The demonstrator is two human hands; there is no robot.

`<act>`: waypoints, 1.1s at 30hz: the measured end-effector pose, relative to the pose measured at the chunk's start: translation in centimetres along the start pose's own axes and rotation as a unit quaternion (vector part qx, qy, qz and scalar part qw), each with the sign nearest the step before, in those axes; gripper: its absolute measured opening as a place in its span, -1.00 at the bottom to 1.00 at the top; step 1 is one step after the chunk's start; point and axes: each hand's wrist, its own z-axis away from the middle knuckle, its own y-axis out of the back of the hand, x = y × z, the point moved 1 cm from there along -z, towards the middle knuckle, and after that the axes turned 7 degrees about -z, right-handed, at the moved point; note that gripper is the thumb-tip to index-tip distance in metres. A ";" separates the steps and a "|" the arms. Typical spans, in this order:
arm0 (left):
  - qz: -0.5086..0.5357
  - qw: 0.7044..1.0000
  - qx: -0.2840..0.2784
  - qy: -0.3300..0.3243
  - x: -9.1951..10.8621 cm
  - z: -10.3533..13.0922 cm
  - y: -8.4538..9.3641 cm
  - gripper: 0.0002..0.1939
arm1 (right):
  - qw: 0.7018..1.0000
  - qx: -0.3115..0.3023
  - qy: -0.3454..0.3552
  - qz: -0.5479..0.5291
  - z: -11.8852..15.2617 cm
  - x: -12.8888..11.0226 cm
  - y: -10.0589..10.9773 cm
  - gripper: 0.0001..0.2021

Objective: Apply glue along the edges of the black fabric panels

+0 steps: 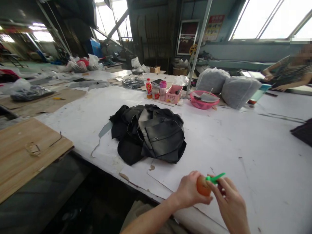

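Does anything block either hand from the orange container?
Nothing visible does. The left hand grips the orange container, and the right hand pinches the green piece at its top. The black pile lies apart, farther across the white table.

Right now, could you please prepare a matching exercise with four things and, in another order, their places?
1. Rounded orange object
2. Narrow bright-green piece
3. Black fabric-like pieces
4. Round pink plastic basin

A. Heaped on the white tabletop
B. Beside stuffed whitish bags
C. Held in the left hand
D. At the right hand

Pairs: 1-C; 2-D; 3-A; 4-B
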 end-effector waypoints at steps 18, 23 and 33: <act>0.343 0.836 -0.423 -0.073 0.2 1.3 2.4 -0.43 | 0.862 -0.336 -0.084 -0.371 -1.0 -1.4 2.6 -0.65; 0.314 0.816 -0.480 -0.063 0.3 1.6 1.9 -0.34 | 0.819 -0.415 -0.101 -0.382 -0.6 -1.6 2.2 -0.60; 0.348 0.850 -0.393 -0.045 0.7 2.3 1.0 -0.43 | 0.898 -0.328 -0.076 -0.284 0.5 -2.6 3.4 -0.64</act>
